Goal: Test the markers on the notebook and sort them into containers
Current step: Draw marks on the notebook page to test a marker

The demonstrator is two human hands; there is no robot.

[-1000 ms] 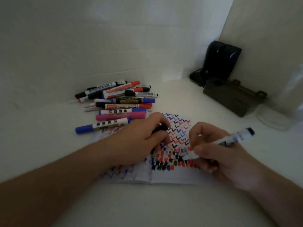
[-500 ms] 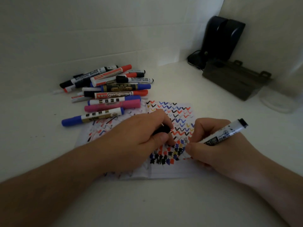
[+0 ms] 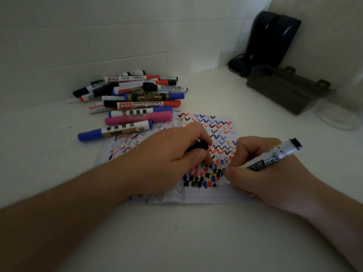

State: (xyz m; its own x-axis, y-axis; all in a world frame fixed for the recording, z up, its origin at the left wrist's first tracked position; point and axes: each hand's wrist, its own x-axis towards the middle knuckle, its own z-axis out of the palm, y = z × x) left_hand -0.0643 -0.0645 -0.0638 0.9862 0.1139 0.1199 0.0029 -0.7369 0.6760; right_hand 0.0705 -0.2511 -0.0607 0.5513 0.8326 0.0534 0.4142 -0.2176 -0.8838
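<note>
R hand (image 3: pixel 261 173) gripped a black-ended marker (image 3: pixel 275 156), tip down on the notebook (image 3: pixel 206 199) amid coloured marks. L hand (image 3: pixel 169 160) rested on the page, fingers curled round a black cap (image 3: pixel 198 146). Marker pile (image 3: pixel 135 99) lay just beyond the notebook's far-left edge; dark container (image 3: pixel 284 91) sat well apart, back right.

The right hand (image 3: pixel 261 169) has tipped its black-capped white marker (image 3: pixel 273 157) steeper, toward 2 o'clock, and slid slightly toward 9 o'clock.
</note>
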